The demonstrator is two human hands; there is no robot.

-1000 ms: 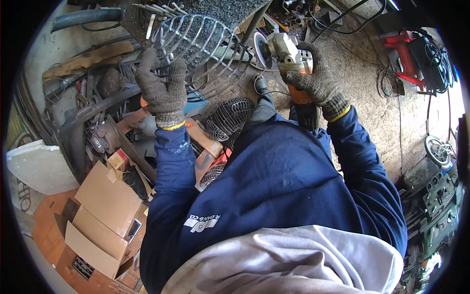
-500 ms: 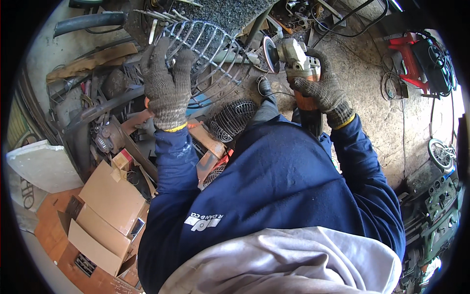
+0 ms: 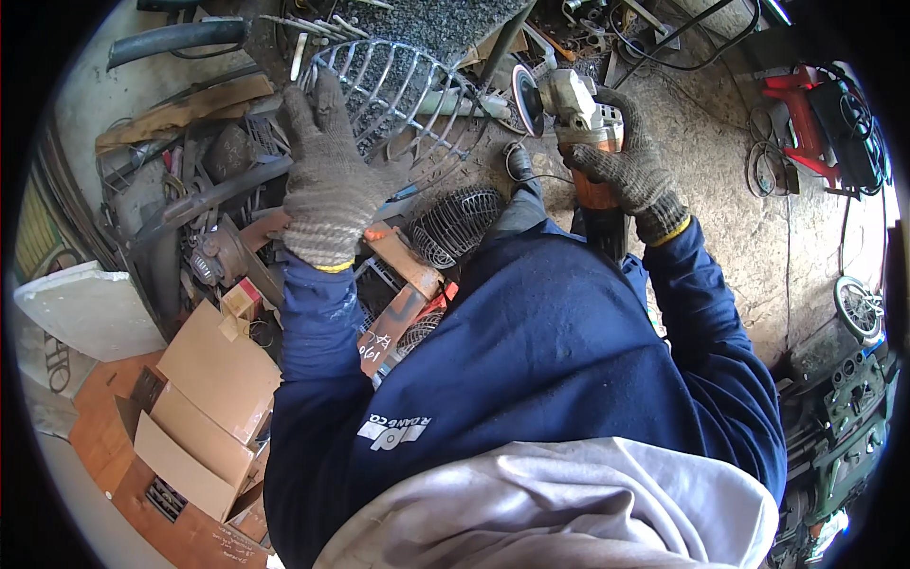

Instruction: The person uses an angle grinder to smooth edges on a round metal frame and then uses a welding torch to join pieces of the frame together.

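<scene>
My right hand (image 3: 645,185), in a brown knitted glove with a yellow cuff edge, is wrapped round an angle grinder (image 3: 573,99). The grinder's round disc (image 3: 528,100) faces left, toward a curved metal wire basket (image 3: 391,68) but apart from it. My left hand (image 3: 330,204), gloved alike, is spread flat at the basket's near left side. Its fingers point away from me and hide part of the bars; whether they touch the metal I cannot tell. Under the basket is a speckled grey surface (image 3: 455,28).
Two dark wire baskets (image 3: 457,226) lie near my feet. Scrap metal and a cardboard box (image 3: 220,368) crowd the left. A red stool-like piece (image 3: 801,119) with coiled cables stands at far right, above a small wheel (image 3: 858,308) and green machinery (image 3: 848,427). A cord runs by my shoe (image 3: 518,161).
My left hand has turned and shifted slightly toward me, its thumb side swinging down and right. The right hand and grinder have barely moved. The whole view has shifted a little.
</scene>
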